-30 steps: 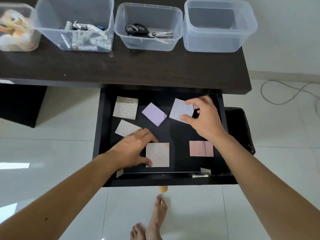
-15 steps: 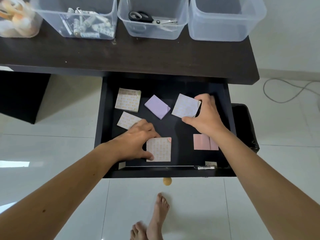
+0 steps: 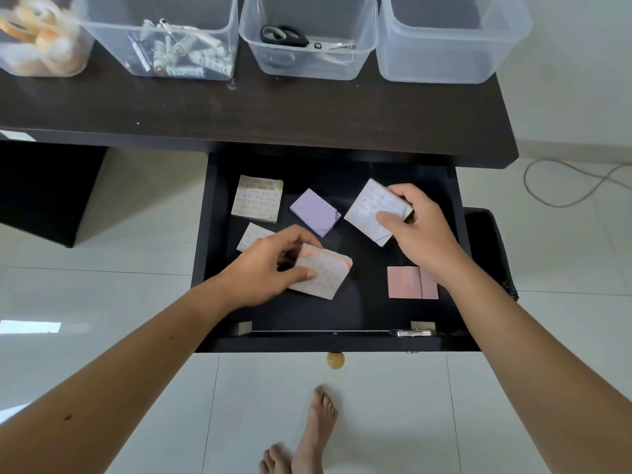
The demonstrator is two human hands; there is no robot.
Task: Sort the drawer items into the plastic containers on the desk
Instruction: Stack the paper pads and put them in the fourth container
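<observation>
My left hand's fingers (image 3: 297, 275) pinch a square orange-edged paper pad (image 3: 321, 277), tilted, near-centre in the dark drawer (image 3: 205, 234). My right hand (image 3: 415, 229) grips a patterned pad (image 3: 371, 210), corner pointing far. A matte lilac pad (image 3: 314, 211) lies between.

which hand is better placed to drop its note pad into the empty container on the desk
Right. The right hand already grips a pad and sits nearer the empty container; the left hand is farther.
</observation>
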